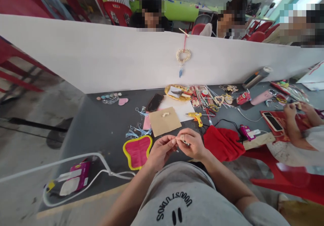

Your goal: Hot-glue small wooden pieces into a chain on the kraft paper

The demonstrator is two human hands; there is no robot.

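My left hand (164, 147) and my right hand (191, 142) meet in front of my body above the table edge. Both are closed, fingertips pinched together on something small and pale that I cannot make out. Just beyond them lies a brown cardboard piece (165, 124) with small cream beads (165, 114) on it. A yellow glue gun (197, 117) rests beyond my right hand. Beside my left forearm is a pink butterfly-like pad with yellow trim (137, 151). Light-blue tassels (138, 131) lie left of the cardboard.
A white partition (131, 60) carries a hanging beaded heart (183, 55). Phone (155, 102), yellow basket (168, 88) and red cloth (222, 144) surround the work area. A purple power strip (81, 175) with white cable sits left. At right, a co-worker's hands (291, 111) hold something small.
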